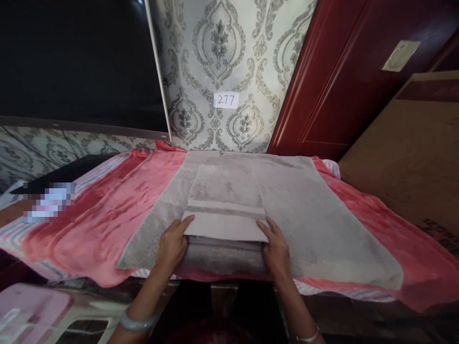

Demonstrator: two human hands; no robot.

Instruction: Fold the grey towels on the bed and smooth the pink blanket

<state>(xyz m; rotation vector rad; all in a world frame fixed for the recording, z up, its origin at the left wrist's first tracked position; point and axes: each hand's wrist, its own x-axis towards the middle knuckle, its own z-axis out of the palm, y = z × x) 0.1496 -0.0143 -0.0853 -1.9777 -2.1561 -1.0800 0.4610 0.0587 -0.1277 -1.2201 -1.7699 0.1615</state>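
Note:
A pale, flat strip (224,226) of folded sheet material runs between my hands; whether it is cloth or paper I cannot tell. My left hand (174,242) grips its left end, thumb on top. At the other end, my right hand (275,242) pinches it the same way, its lower fingers partly hidden. Just beyond lies a flat grey rectangle (225,184) with a white band (225,208) across its near part. A slightly raised dark layer shows under the strip's near edge. All of this rests on a grey cloth (322,224).
A coral blanket (118,205) covers the table under the grey cloth. A large screen (79,67) stands at the back left. On the right is a cardboard box (409,162) by a red door (333,62). A pink lid-like object (36,310) sits lower left.

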